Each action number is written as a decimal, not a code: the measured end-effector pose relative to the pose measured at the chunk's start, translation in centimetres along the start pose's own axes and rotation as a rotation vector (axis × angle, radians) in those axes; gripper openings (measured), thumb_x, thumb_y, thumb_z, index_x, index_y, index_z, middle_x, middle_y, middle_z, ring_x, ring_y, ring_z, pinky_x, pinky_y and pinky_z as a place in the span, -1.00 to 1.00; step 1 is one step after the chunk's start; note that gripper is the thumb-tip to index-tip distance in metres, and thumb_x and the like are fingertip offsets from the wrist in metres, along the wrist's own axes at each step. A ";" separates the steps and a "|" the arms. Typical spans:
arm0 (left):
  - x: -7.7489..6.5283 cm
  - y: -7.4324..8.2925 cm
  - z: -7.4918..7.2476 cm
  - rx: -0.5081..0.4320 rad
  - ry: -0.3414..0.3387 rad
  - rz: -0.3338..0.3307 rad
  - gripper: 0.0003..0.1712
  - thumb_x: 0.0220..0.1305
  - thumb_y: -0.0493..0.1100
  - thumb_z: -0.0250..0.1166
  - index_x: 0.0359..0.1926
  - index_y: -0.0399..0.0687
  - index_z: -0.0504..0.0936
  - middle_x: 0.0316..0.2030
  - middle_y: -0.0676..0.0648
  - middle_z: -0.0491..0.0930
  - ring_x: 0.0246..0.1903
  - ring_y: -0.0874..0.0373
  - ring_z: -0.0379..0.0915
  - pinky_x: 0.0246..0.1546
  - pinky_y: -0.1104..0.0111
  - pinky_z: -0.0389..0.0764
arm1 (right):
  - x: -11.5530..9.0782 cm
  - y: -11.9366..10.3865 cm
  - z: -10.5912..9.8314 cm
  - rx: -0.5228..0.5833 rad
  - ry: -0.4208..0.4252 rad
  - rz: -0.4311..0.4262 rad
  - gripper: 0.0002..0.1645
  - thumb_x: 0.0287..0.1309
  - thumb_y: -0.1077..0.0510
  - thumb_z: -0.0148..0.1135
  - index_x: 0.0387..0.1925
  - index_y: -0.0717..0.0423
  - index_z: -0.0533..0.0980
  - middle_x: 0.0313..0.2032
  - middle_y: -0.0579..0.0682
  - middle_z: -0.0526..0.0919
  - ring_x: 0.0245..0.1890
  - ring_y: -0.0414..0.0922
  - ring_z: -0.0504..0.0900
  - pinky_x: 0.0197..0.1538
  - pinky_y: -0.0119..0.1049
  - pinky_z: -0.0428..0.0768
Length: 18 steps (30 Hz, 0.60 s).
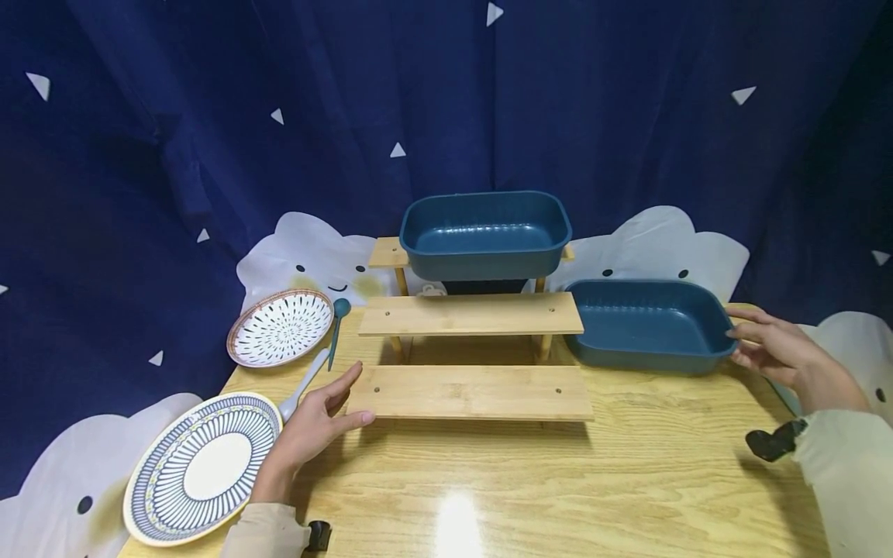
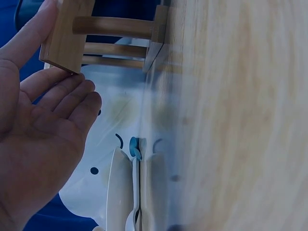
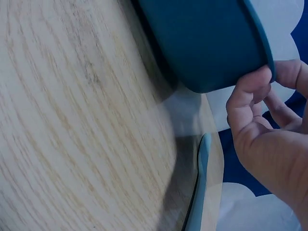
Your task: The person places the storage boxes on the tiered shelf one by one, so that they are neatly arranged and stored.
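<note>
A three-tier bamboo shelf rack (image 1: 470,391) stands on the table. My left hand (image 1: 317,422) spans the left end of its lowest board, thumb at the front edge and fingers at the back. In the left wrist view, the board's end (image 2: 67,48) lies between thumb and fingers. On the right, a dark blue rectangular tub (image 1: 649,359) sits beside the rack. My right hand (image 1: 781,349) pinches its right rim between thumb and fingers, also plain in the right wrist view. A matching blue tub (image 1: 484,266) rests on the top tier.
At left lie a large blue-patterned plate (image 1: 219,465), a smaller brown-rimmed dish (image 1: 282,329), a dark teal spoon (image 1: 341,308) and a pale-handled utensil (image 1: 305,385). A pale teal object (image 3: 199,187) lies near the table's right edge. A navy curtain (image 1: 446,93) hangs behind.
</note>
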<state>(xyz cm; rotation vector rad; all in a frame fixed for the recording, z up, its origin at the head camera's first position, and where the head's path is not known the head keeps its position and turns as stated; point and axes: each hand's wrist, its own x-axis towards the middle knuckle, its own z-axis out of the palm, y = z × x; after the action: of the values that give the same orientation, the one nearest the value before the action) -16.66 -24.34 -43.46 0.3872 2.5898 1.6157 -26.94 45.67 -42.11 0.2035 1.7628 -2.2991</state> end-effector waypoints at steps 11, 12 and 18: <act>-0.2 0.0 0.0 0.006 0.002 -0.016 -0.01 0.21 -0.04 0.50 0.54 -0.20 0.21 0.52 -0.16 0.13 0.48 -0.15 0.02 0.43 0.15 0.18 | -1.3 -0.2 0.5 0.072 -0.085 -0.170 -0.49 0.40 0.52 -0.04 -0.03 -0.02 0.68 -0.38 0.10 0.75 -0.56 -0.13 0.69 -0.53 -0.31 0.70; -0.2 0.0 0.0 0.007 0.003 -0.018 -0.01 0.21 -0.04 0.50 0.54 -0.19 0.21 0.52 -0.16 0.13 0.48 -0.15 0.03 0.43 0.15 0.18 | -1.5 -0.2 0.6 0.073 -0.084 -0.181 -0.50 0.41 0.52 -0.04 -0.03 -0.02 0.68 -0.41 0.09 0.74 -0.59 -0.13 0.67 -0.56 -0.32 0.68; -0.2 0.0 0.1 0.005 -0.002 -0.019 -0.01 0.21 -0.02 0.50 0.54 -0.18 0.21 0.52 -0.16 0.13 0.47 -0.15 0.05 0.43 0.15 0.19 | -3.1 -0.6 0.4 0.145 -0.062 -0.267 -0.49 0.44 0.51 -0.13 -0.04 0.04 0.68 -0.51 0.11 0.69 -0.68 -0.12 0.62 -0.68 -0.36 0.60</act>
<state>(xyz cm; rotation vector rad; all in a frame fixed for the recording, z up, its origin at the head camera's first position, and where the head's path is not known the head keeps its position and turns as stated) -16.50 -24.33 -43.51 0.3630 2.5888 1.6023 -24.12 45.81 -40.65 -0.0836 1.6826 -2.5895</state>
